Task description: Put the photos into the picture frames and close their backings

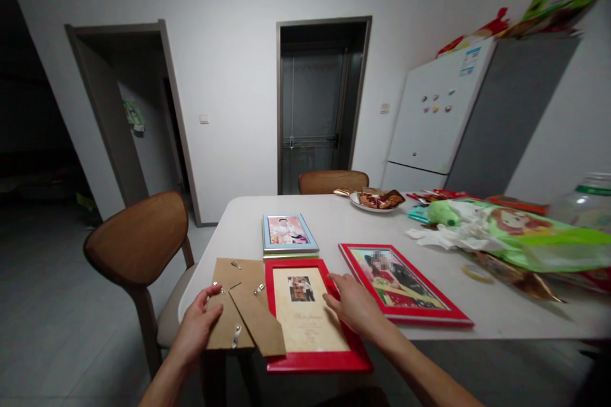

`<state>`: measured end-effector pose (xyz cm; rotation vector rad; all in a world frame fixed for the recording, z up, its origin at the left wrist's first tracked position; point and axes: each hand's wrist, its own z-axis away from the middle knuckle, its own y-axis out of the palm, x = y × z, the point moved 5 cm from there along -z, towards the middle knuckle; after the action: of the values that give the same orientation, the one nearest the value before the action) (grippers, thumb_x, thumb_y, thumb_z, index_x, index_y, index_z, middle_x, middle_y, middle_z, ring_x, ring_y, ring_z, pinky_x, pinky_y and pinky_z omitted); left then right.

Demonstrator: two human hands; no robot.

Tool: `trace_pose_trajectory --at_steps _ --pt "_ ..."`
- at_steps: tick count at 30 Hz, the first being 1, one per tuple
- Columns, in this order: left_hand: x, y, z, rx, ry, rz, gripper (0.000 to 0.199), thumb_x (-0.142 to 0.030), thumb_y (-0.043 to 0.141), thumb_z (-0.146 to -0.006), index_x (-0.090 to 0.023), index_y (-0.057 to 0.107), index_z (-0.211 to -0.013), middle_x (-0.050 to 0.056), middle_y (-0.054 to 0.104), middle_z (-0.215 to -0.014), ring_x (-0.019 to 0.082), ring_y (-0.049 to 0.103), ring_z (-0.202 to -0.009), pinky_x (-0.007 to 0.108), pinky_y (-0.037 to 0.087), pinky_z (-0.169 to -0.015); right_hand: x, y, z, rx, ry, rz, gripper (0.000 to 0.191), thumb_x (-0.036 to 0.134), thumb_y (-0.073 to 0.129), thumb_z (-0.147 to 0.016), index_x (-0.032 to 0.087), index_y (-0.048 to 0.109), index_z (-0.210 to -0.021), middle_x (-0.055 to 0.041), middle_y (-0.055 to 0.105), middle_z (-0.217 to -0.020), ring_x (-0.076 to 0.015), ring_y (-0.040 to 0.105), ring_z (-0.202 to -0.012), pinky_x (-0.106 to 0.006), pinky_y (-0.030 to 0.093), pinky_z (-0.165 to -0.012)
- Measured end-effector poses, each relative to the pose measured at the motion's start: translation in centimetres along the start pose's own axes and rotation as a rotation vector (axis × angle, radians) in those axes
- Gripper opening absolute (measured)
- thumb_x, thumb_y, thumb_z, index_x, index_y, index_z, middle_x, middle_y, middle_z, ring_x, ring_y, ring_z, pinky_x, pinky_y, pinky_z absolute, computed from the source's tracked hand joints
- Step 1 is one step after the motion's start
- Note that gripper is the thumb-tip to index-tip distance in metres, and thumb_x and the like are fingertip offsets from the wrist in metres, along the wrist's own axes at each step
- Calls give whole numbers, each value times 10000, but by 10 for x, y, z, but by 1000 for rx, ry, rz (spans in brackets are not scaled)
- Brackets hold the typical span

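Observation:
A brown backing board [222,324] with small metal clips and a fold-out stand leg lies at the table's front left. My left hand [198,321] grips its left edge, fingers bent and closed at the rim. Beside it is a red photo frame [319,362], its front up, with a cream printed sheet [305,296] bearing a small picture. The stand leg overlaps the frame's lower left side. My right hand [356,302] rests at the frame's right rim, index finger stretched out and thumb apart over the sheet. Another red frame [405,286] with a photo lies to the right.
Behind the frames, a light blue photo frame [289,233] lies on another frame. The white table [334,222] also bears a plate of food [379,200], a green bag [544,241], crumpled tissue and a tape roll [477,273]. Wooden chairs [138,241] stand left and behind.

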<state>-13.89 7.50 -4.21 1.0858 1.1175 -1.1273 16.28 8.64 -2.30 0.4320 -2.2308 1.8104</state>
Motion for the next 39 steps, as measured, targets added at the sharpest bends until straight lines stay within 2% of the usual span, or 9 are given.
trace_pose_trajectory --at_steps 8,12,15,18,22,26,31,35,39 --pt "5 -27 -26 -30 191 -610 404 -270 549 -607 -170 493 -994 25 638 -863 212 598 -793 298 451 -698 -23 17 -8 23 75 -7 463 186 427 -661 64 472 -1105 -169 605 -928 -244 558 -850 -301 383 -713" --pt "-2 -21 -21 -123 309 -969 420 -238 518 -638 -159 478 -1049 80 577 -1040 235 519 -988 340 372 -855 -26 6 -8 33 242 -388 581 182 432 -639 57 368 -1203 -165 596 -971 -210 579 -785 -286 413 -688" --pt "-9 16 -1 -88 397 -948 423 -223 484 -672 -107 462 -1078 126 511 -1137 225 456 -1076 346 328 -924 -20 4 -2 154 369 -934 701 161 395 -637 150 181 -1304 -93 629 -903 -169 596 -607 -284 446 -570" --pt "-13 76 29 81 498 -803 430 -210 502 -677 -127 463 -1097 130 446 -1221 225 384 -1146 376 295 -965 -9 0 3 203 410 -1300 806 154 446 -618 202 65 -1326 -52 644 -836 -165 599 -568 -288 458 -538" --pt "-15 148 63 290 693 -726 518 -202 590 -628 -183 443 -1125 106 387 -1281 243 356 -1162 414 309 -965 0 -8 3 189 364 -1376 869 173 554 -605 219 70 -1326 -24 647 -775 -144 584 -535 -271 455 -532" --pt "-23 174 72 320 873 -778 502 -96 501 -652 -169 417 -1141 105 464 -1196 227 406 -1103 400 354 -933 -1 -9 0 176 319 -1291 834 264 606 -624 189 149 -1317 6 611 -618 -120 542 -475 -241 430 -484" --pt "-43 143 60 115 903 -738 541 -26 390 -648 -173 356 -1168 79 539 -1012 184 511 -929 341 428 -828 -18 -4 -8 127 289 -993 719 212 552 -644 164 240 -1290 54 522 -506 -102 504 -447 -193 363 -428" --pt "-42 86 44 -132 646 -693 463 -108 413 -688 -183 359 -1142 79 536 -1035 204 534 -917 352 427 -796 -33 -3 -13 23 249 -510 562 182 490 -645 115 416 -1199 26 541 -531 -103 489 -458 -201 335 -449" --pt "-17 44 36 -161 385 -704 396 -194 432 -716 -187 392 -1110 72 565 -1032 214 568 -883 337 434 -754 -36 2 -13 -40 187 -230 467 192 468 -663 101 504 -1119 -60 626 -701 -154 560 -627 -225 368 -572"
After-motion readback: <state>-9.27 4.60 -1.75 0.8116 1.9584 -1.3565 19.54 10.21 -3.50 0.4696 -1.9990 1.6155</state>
